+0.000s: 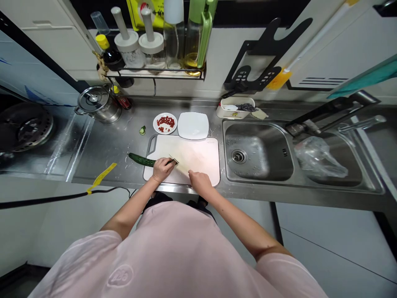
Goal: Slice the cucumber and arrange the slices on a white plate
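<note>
A long dark green cucumber [141, 160] lies across the left side of the white cutting board [203, 151], its far end reaching past the board's edge. My left hand [161, 169] is closed over the cucumber's right end. A knife [182, 168] slants across the board, its blade by the cucumber's cut end. My right hand [198, 181] is wrapped round the knife's handle, which the fingers mostly hide. Behind the board stand a small plate [156, 127] of chopped red pieces and a white square plate [192, 125].
A cucumber stub [142, 130] lies on the steel counter [124, 138]. Left are a lidded pot [98, 103] and a stove burner [25, 128]. Right is a sink [259, 153], with a plastic bag [321, 157] over the second basin. A bottle rack [155, 76] hangs above.
</note>
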Motion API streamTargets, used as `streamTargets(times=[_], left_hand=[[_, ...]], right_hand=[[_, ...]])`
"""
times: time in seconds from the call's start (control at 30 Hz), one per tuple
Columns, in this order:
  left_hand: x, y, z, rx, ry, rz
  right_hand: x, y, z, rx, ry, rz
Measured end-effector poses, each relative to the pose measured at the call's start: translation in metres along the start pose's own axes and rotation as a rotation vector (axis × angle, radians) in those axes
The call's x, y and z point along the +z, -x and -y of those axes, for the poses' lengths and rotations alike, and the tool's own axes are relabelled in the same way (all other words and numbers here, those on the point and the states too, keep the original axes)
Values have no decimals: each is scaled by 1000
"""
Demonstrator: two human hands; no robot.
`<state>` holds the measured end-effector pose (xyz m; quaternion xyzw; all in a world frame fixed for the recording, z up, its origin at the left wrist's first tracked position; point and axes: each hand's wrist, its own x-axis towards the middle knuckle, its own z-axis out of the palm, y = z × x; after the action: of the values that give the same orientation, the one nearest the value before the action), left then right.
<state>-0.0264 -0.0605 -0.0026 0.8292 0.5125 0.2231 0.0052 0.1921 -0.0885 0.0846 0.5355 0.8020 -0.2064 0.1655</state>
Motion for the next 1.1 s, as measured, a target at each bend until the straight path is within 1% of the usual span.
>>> streamTargets(times=[0.47,0.63,0.8,1.1], left_hand=[[0,0,-1,-2,18,-6],[2,0,0,-2,17,-7],[3,1,1,2,2,-11],[4,1,0,-7,-6,-24]], right_hand=[[-10,-7,3,-20,2,25],[-10,-15,5,-23,-4,16],[-9,-24,9,-34,-9,-21],[-21,-37,22,-26,-3,-22]])
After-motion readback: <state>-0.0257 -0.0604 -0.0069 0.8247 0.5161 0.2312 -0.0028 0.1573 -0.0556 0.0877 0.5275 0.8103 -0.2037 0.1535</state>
